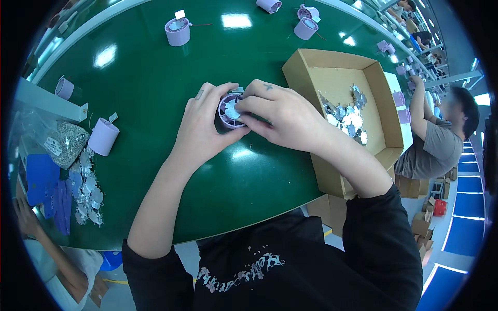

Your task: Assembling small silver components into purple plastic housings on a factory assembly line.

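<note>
At the middle of the green table a lilac round plastic housing stands with its open, spoked end up. My left hand is closed around its left side, thumb at the near rim and fingers at the far rim. Over the opening, my right hand pinches at a silvery flat metal plate that lies inside the housing. The fingertips of the right hand cover part of the plate. A small pale tag shows at the housing's far edge.
A cardboard box with loose silvery plates stands at right. More plates, blue plastic pieces and a bag of small parts lie at left. Lilac housings stand around the table. Co-workers sit at both sides.
</note>
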### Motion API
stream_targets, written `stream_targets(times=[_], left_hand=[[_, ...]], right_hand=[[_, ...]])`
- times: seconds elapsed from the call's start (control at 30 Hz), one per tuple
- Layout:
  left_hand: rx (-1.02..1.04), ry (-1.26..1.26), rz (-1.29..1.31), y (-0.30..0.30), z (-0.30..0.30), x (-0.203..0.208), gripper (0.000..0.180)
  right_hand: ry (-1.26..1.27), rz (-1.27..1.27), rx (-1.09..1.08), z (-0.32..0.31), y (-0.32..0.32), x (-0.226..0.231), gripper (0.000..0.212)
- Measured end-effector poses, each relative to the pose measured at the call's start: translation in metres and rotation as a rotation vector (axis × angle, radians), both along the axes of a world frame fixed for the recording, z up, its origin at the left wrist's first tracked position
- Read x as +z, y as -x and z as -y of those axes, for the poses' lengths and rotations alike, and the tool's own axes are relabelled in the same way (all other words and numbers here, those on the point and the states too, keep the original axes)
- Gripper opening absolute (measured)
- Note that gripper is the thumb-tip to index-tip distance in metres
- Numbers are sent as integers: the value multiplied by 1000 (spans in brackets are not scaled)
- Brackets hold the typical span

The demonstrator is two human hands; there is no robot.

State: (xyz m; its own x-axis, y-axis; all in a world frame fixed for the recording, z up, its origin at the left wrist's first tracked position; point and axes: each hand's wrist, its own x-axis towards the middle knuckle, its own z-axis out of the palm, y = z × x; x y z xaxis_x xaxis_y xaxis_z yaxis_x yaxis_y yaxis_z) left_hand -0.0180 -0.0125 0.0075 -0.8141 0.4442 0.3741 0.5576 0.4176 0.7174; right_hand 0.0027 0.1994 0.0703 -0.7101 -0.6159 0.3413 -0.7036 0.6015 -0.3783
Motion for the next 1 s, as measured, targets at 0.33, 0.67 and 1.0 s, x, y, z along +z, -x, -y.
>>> stream_targets(times=[0.33, 0.67, 1.0], left_hand=[[48, -53, -25, -3, -2, -3, 79], [83, -51, -102, -8, -1, -7, 80], [245, -210, -27, 7, 2, -8, 61]], right_hand=[[-360, -289, -103, 20, -32, -2, 25], [-69, 27, -198, 30, -11, -3, 26], [-13, 1, -197, 27, 198, -31, 38]])
